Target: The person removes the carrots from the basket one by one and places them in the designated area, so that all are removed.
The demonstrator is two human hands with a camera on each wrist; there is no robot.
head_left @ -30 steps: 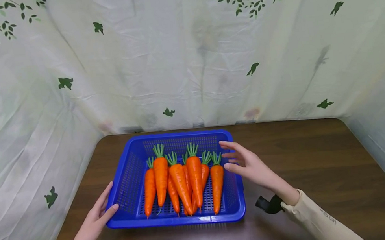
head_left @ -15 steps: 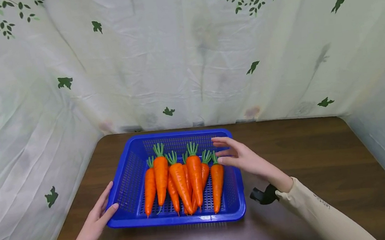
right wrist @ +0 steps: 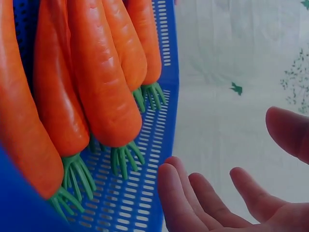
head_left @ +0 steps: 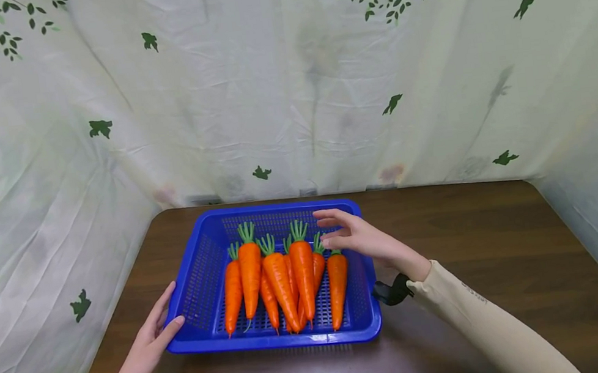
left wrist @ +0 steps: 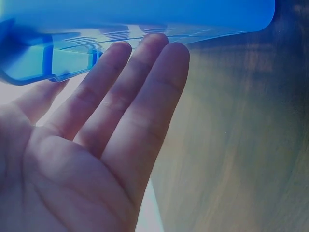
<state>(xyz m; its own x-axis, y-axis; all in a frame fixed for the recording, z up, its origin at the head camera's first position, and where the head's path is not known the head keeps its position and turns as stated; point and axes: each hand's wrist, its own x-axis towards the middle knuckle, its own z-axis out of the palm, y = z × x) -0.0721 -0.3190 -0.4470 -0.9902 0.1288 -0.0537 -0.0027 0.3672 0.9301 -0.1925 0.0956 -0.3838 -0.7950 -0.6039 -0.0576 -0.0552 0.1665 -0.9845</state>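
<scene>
In the head view, a blue perforated plastic basket point(head_left: 272, 340) stands on the table with several orange carrots point(head_left: 251, 278) inside, green tops pointing to the back. My left hand point(head_left: 138, 355) holds the basket by its left end, thumb over the rim and fingers along the outside. In the left wrist view, those fingers point(left wrist: 145, 111) reach up against the basket's lower side. My right hand point(head_left: 363, 237) hovers over the back right of the basket, its fingers loosely bent and apart, near the tops of the rightmost carrots. The right wrist view shows nothing between its fingers point(right wrist: 207, 198).
The brown wooden table point(head_left: 479, 264) extends to the right of the basket and in front of it. A pale curtain point(head_left: 288, 89) with leaf prints surrounds the table's back and sides. Black wrist straps point(head_left: 394, 289) sit on both wrists.
My right hand has moved left and slightly back, from the basket's right rim to above the green tops of the right-hand carrots. My left hand and the basket have stayed in place.
</scene>
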